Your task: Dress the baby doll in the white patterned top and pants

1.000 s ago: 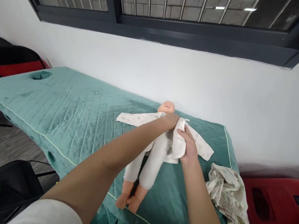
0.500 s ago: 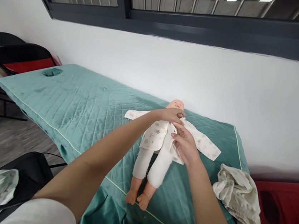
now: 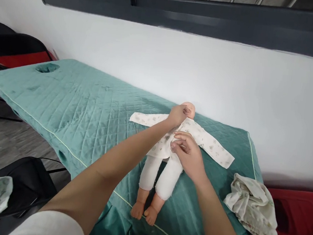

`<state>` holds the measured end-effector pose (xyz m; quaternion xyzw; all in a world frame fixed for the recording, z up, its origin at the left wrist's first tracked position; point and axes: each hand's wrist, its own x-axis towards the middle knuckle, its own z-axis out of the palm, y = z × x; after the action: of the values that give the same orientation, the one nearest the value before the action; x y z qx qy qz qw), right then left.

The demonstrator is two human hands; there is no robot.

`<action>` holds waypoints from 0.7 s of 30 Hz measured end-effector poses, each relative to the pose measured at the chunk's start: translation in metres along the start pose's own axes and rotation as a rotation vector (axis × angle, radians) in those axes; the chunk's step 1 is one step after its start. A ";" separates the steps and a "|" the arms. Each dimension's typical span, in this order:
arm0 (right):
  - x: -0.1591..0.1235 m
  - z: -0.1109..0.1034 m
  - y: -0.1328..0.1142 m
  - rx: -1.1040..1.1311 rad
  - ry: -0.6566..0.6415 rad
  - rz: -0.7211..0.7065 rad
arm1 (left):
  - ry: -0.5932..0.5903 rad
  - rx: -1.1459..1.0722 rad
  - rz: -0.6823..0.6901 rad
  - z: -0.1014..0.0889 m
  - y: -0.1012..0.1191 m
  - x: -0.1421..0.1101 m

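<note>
Our left hand (image 3: 178, 115) has curled fingers by the head of the baby doll (image 3: 168, 179), mid-frame; our right hand (image 3: 190, 155) has bent ones over the printed shirt (image 3: 195, 129). Whether either grips cloth, we cannot tell; hard tugging could twist it askew.

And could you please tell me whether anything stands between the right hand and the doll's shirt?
Nothing visible does: the right hand is at the front of the shirt, and the crumpled cloth lies well aside to the right.
</note>
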<state>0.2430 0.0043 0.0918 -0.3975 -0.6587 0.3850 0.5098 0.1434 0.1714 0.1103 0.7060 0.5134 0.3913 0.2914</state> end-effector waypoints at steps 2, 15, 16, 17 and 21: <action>0.001 -0.005 0.003 -0.133 0.066 -0.084 | 0.042 -0.037 0.027 -0.005 -0.005 -0.004; 0.000 -0.010 0.031 -0.143 0.071 -0.056 | 0.234 -0.118 -0.069 -0.052 -0.077 -0.164; -0.003 -0.010 0.031 -0.126 0.099 -0.046 | 0.201 -0.131 -0.082 -0.053 -0.079 -0.173; -0.007 -0.010 0.031 -0.117 0.134 -0.043 | 0.163 -0.133 -0.086 -0.055 -0.080 -0.181; -0.029 -0.010 0.040 -0.118 0.316 -0.001 | 0.075 -0.056 -0.046 -0.063 -0.084 -0.199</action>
<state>0.2627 -0.0054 0.0462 -0.4819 -0.5921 0.2782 0.5829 0.0147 0.0081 0.0248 0.6704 0.5289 0.4251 0.3002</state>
